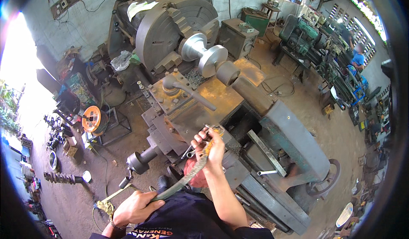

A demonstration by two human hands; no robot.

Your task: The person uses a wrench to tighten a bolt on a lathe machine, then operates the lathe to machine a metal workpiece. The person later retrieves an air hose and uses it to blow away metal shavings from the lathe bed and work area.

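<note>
A flat, worn grey-green strap (184,179) runs slantwise between my two hands in front of my body. My left hand (137,208), lower left, pinches its lower part between thumb and fingers. My right hand (211,148) is closed around its upper part, where yellowish, frayed-looking material (218,130) shows above the fingers. A small shiny metal piece (190,153) shows beside the right hand; whether it is attached to the strap I cannot tell. Behind the strap is something red (197,175), partly hidden. Both hands are just on my side of a big lathe's carriage (187,121).
The lathe's large chuck (153,36) grips a shiny spool-shaped workpiece (213,60). A tool post lever (191,94) sticks up ahead. The tailstock (294,136), a bar (267,153) and a spanner (267,172) lie right. An orange reel (91,118) stands left. A person (358,57) is far right.
</note>
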